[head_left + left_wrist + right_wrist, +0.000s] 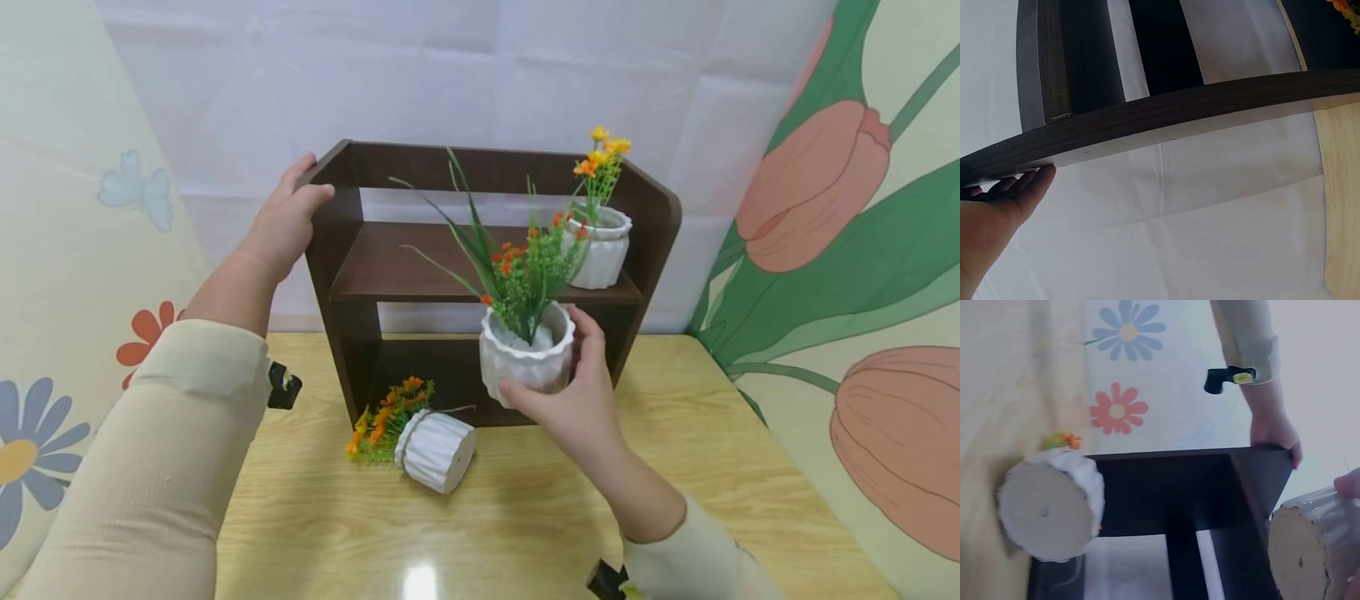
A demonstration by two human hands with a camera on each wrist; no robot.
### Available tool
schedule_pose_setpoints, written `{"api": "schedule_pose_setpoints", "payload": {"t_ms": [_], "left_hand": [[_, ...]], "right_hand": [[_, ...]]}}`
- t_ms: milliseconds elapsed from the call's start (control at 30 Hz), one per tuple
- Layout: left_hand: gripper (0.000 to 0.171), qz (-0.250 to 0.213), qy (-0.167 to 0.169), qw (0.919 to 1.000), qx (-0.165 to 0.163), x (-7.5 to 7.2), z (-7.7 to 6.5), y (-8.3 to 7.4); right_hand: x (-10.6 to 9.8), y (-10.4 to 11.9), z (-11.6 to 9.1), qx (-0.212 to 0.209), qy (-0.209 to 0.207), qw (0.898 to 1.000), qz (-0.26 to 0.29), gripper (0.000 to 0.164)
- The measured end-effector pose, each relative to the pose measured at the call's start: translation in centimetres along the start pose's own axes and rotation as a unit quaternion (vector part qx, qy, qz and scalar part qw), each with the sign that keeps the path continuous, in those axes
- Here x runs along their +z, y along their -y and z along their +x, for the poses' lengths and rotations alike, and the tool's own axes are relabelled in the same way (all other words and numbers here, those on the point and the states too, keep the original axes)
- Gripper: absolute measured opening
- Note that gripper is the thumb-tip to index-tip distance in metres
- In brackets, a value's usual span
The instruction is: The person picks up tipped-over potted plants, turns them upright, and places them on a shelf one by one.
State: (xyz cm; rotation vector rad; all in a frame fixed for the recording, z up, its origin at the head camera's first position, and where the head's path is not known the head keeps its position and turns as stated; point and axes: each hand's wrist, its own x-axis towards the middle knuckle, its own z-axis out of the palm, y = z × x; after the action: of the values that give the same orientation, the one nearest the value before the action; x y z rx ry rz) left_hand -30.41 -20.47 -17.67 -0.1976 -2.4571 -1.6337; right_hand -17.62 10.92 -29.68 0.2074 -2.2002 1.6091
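Pots of artificial flowers are being set on a dark wooden shelf unit (pixel 495 275) that stands on the desk (pixel 712 467). One white ribbed pot with yellow and orange blooms (pixel 600 246) already stands upright at the far right end of the middle shelf, beyond the right hand. A second pot with red-orange flowers and long green blades (pixel 527 354) is in the right hand (pixel 577 400), raised off the desk in front of the unit, at about the height between the lower opening and the middle shelf. A third pot (pixel 435 450) lies tipped on its side on the desk to the left of that hand, its orange flowers pointing toward the unit's foot. So, judging by how things lie, one pot is placed, one is in transit, and one is still to be picked up and righted.

The right hand is curled around the carried pot: fingers wrap its near side and the thumb lies against the rim on the right. The right wrist view shows that pot's flat underside (pixel 1300 550) beside the fingertips. The left hand (pixel 288 217) rests on the top left corner of the unit, fingers bent over the edge of the side panel, thumb behind; the left wrist view shows its fingers (pixel 1022 187) tucked against the board's underside.
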Motion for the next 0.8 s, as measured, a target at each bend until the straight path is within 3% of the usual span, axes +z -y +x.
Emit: {"api": "schedule_pose_setpoints", "payload": {"t_ms": [233,800], "left_hand": [[0.067,0.0,0.0,1.0,0.001,0.0,0.0,0.0],[0.067,0.005,-0.008,1.0,0.001,0.1,0.0,-0.1]], "right_hand": [[0.6,1.8,1.8,-0.027,-0.005,1.0,-0.002,0.104],[2.0,3.4,7.6,-0.05,-0.027,0.998,0.007,0.103]]}}
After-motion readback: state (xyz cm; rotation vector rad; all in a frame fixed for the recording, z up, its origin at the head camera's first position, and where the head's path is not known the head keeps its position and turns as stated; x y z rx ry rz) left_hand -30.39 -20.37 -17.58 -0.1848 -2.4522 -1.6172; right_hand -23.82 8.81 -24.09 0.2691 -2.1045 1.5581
